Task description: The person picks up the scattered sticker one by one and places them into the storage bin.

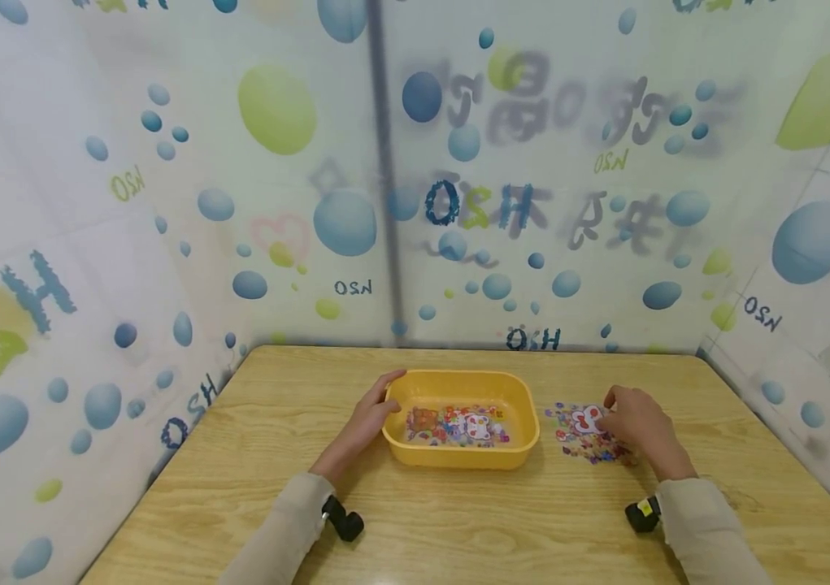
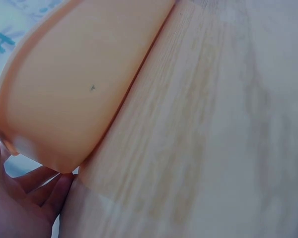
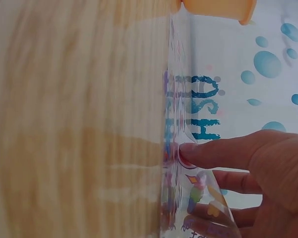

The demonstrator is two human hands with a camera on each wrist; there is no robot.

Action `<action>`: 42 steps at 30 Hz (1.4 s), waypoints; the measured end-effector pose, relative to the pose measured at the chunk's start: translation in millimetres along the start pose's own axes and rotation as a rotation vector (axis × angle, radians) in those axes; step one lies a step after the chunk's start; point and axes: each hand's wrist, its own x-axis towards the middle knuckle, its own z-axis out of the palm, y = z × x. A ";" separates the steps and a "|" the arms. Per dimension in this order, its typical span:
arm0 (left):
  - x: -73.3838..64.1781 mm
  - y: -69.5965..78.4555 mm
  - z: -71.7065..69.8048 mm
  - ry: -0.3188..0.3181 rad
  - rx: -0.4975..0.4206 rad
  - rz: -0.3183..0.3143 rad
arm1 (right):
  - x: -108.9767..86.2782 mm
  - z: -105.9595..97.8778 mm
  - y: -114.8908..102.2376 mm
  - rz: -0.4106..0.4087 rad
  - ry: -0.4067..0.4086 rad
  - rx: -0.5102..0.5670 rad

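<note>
Head view: a yellow basin [image 1: 458, 460] is standing upright on the wood-grain surface [image 1: 458, 520]. A printed sheet [image 1: 444, 426] of small coloured figures, including a brown bear and a white one, is lying inside the basin. A second, clear sticker sheet [image 1: 584, 418] is lying on the surface just beside the right end of the basin, apart from its wall.

The left hand [image 1: 369, 410] is holding the left end of the basin; its grip is closing over the rim and against the outer wall. The right hand [image 1: 637, 422] is working at the sticker sheet, to the right of the basin. Right wrist view: its grip is pinching the clear film, the thumb pressing on one face and other fingers showing through from behind. Part of this film is standing away from the surface.

Behind the basin, a backdrop [image 1: 283, 110] is displaying blue and green drops with mirrored lettering.
</note>
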 end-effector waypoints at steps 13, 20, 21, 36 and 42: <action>2.3 -1.7 0.2 0.001 0.003 0.013 | 1.4 0.2 4.3 -0.001 -0.002 0.003; 1.5 -4.2 1.6 0.002 -0.002 0.008 | 1.4 1.6 5.1 0.000 0.001 0.002; 1.6 -4.3 1.8 0.002 -0.001 0.008 | 1.3 1.5 5.1 0.000 0.003 0.002; 1.0 -1.8 0.8 0.002 0.002 0.008 | -1.7 -2.2 4.4 0.030 0.033 -0.006; 1.8 -2.2 0.4 -0.001 -0.001 0.004 | -1.4 -3.5 4.8 0.035 0.012 0.018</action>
